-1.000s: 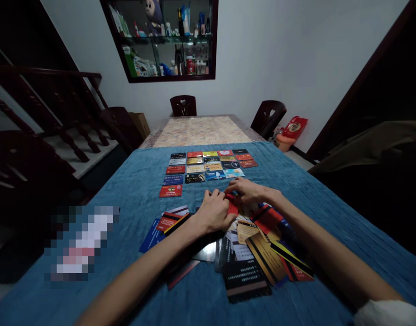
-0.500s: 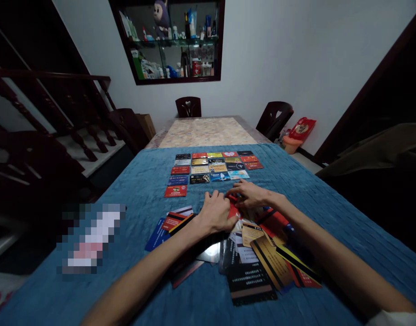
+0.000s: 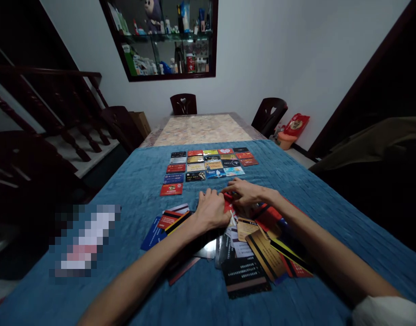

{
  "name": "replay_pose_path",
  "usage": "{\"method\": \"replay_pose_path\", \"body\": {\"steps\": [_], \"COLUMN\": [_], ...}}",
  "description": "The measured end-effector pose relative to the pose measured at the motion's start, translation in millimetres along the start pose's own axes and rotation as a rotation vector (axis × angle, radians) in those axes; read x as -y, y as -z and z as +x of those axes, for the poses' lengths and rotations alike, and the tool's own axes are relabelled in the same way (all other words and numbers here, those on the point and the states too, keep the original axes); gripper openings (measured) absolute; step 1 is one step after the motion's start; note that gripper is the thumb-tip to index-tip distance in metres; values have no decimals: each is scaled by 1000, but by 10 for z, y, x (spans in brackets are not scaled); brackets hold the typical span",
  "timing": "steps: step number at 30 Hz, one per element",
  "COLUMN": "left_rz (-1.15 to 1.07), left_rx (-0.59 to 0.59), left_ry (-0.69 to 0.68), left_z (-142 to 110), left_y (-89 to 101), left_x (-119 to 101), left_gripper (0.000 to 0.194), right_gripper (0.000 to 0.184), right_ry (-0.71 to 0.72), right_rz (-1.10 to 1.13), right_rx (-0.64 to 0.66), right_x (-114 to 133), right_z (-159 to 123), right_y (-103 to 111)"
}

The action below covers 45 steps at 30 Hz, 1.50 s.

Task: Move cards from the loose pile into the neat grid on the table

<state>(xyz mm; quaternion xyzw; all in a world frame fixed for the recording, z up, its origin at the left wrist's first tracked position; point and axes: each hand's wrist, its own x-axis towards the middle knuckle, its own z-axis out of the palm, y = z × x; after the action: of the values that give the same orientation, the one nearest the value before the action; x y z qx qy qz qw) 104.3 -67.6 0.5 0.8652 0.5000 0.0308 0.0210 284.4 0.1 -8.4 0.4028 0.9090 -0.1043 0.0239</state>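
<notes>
A red card (image 3: 229,206) shows between my two hands, partly covered by them. My left hand (image 3: 210,210) is curled with its thumb and fingers at the card's left side. From the right, my right hand (image 3: 246,192) bends its fingers over the same card; its fingertips are partly hidden. Below and around the hands lies a loose heap of overlapping cards, among them a black card (image 3: 246,276), a gold card (image 3: 266,256), a beige card (image 3: 247,229) and a blue card (image 3: 152,234). My forearms hide parts of the heap.
Beyond the hands, several cards lie face up in rows, with a red card (image 3: 171,189) nearest at the left. A blue cloth (image 3: 126,258) covers the near table. A blurred-out object (image 3: 88,240) lies left. Chairs (image 3: 183,104) stand around the far end.
The view has shifted slightly, so everything sits a little further left. Both hands stay at the red card with barely any movement of their own.
</notes>
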Motion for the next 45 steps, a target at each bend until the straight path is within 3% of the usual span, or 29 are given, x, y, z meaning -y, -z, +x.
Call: {"method": "replay_pose_path", "body": {"steps": [6,12,18,23,28,40,45], "left_rz": [12,50,66,28,-6,-279,-379], "left_rx": [21,23,10,83,185,170,192], "left_ry": [-41,-61,-48,-51,-85,-121,-150], "left_z": [23,17,31,56,53,146,194], "left_y": [31,57,77,138,268,282,306], "left_x": [69,88,132,213,276,549,650], "left_gripper": [41,34,40,38,28,25,29], "right_gripper": [58,60,56,52,50,26,27], "right_ry": [50,9,23,139,150,214,202], "right_rz": [5,20,-11,5,62,160,207], "right_rx": [-34,-33,-42,-109,-107,-145,-191], "right_x": [-25,27,-3,-56,-64,-13,-40], "right_z": [2,-26,-16,-1,-5,-38,-21], "right_y": [-30,4,0,-26,-6,110,88]}}
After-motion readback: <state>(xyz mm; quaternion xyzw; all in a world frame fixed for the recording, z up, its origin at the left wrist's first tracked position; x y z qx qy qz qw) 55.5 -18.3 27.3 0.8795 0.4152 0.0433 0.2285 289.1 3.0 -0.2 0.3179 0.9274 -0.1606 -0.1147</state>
